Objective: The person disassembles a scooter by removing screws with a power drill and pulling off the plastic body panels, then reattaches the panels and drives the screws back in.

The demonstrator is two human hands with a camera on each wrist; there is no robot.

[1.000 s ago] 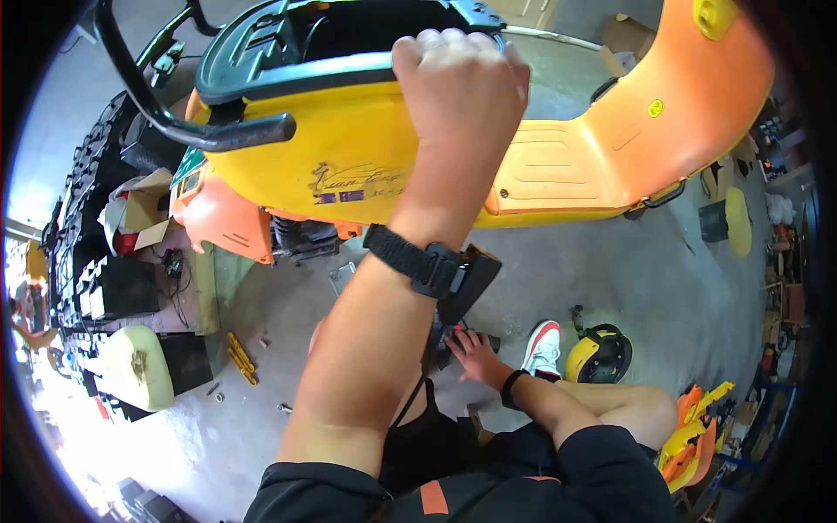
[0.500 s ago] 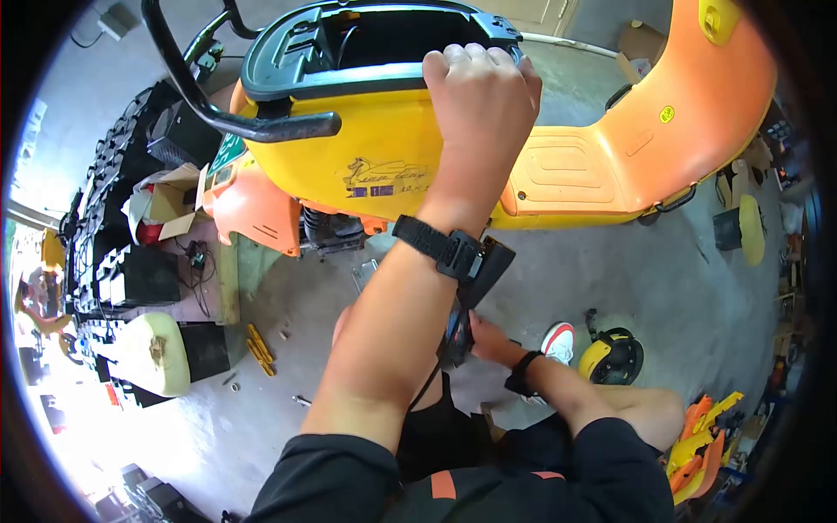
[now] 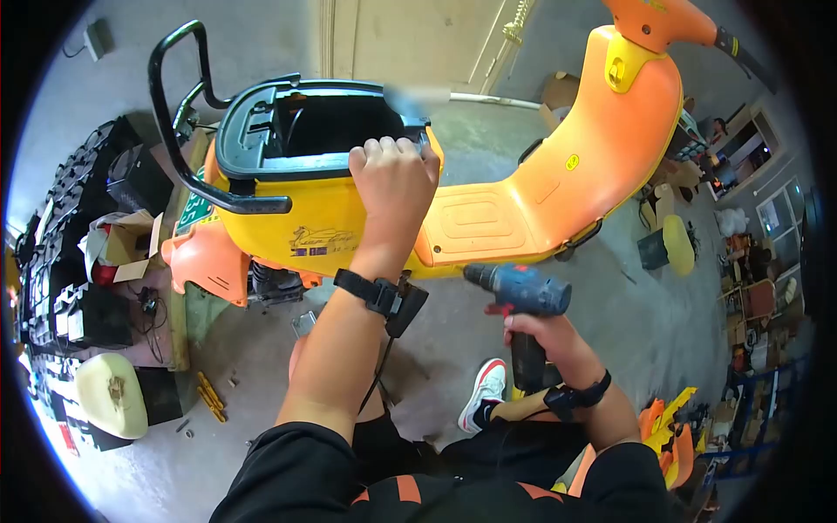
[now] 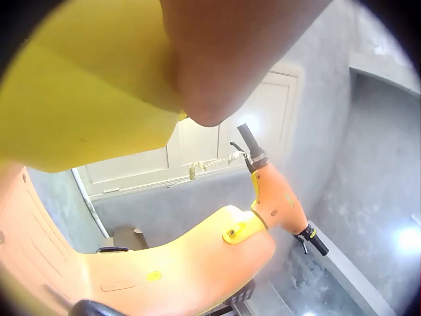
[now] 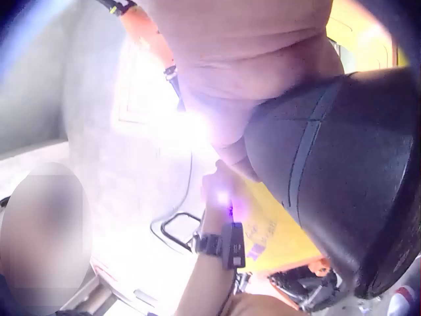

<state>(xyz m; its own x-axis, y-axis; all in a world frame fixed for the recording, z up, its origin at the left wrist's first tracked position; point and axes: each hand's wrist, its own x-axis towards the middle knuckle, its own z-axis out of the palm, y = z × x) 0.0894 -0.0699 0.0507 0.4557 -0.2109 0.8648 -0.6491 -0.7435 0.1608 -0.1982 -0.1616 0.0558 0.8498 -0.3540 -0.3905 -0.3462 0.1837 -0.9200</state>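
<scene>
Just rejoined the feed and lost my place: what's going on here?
A person's left hand grips the rim of the scooter's open storage box. The right hand holds a drill by its handle, raised off the floor. I can't tell whether the drill touches the scooter.
</scene>
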